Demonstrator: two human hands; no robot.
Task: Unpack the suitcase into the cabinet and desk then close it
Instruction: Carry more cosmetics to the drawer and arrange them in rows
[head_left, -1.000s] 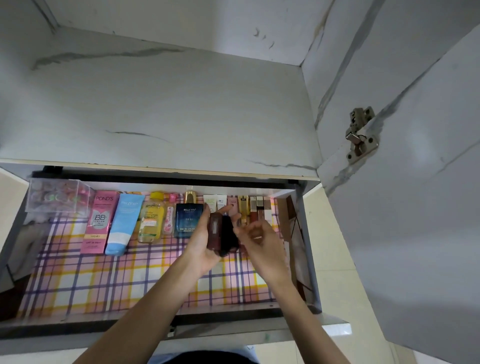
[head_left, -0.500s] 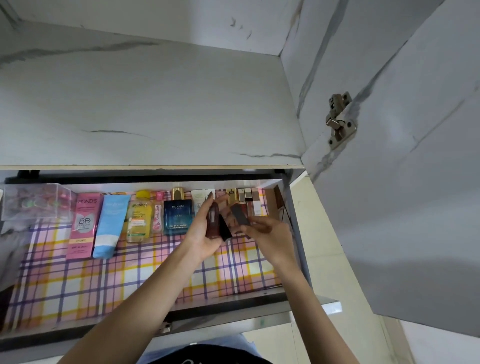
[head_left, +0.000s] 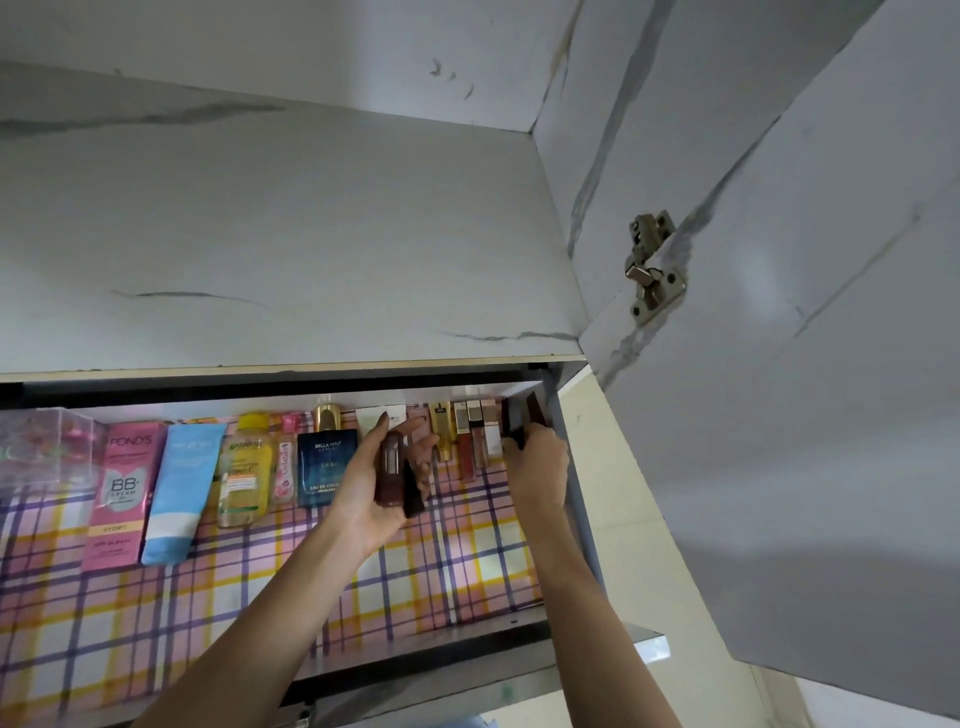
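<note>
An open drawer (head_left: 426, 647) lined with pink and yellow plaid paper holds a back row of cosmetics. My left hand (head_left: 371, 486) hovers over the row's middle and grips two dark maroon lipstick cases (head_left: 397, 475). My right hand (head_left: 537, 467) is at the drawer's back right corner, its fingers curled round a dark slim case (head_left: 515, 423) that stands against the right wall beside a row of lipsticks (head_left: 470, 439). The suitcase is out of view.
Along the back lie a clear plastic box (head_left: 44, 452), a pink BB cream box (head_left: 122, 488), a blue tube (head_left: 179, 488), a yellow bottle (head_left: 247, 467) and a blue perfume box (head_left: 327, 467). An open cabinet door (head_left: 805, 389) with a metal hinge (head_left: 652, 267) hangs at right.
My right hand took one dark case from the bunch in my left hand and carried it right to the drawer's back right corner. My left hand stayed, still holding the others.
</note>
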